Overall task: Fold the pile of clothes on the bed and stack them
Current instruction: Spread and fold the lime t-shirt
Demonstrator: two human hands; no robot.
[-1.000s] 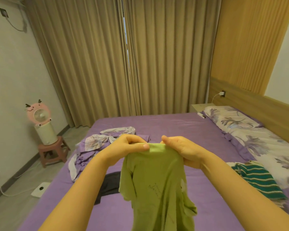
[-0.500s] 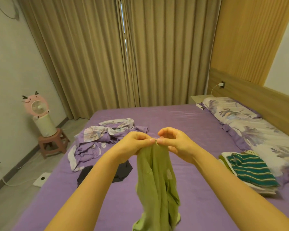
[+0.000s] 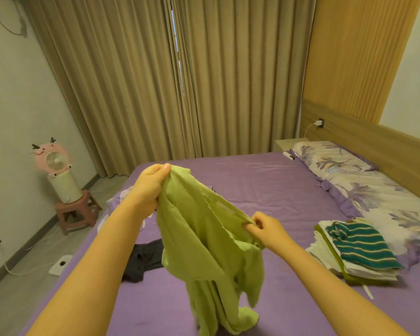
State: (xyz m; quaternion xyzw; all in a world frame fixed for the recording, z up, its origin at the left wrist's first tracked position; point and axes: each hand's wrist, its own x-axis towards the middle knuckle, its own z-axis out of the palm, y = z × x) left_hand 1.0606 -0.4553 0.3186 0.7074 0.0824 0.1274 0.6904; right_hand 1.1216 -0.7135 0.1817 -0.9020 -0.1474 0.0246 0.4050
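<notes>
Green crinkled cotton shirt is hanging over the purple bed, left hand gripping its top edge at eleven o'clock, right hand pinching another edge at three; hands apart.

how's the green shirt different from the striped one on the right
The green shirt is plain light green; the striped shirt is dark teal with pale stripes. The green shirt hangs unfolded in the air, gripped by the left hand and right hand; the striped shirt lies folded on top of the stack. Both are over the bed.
</notes>
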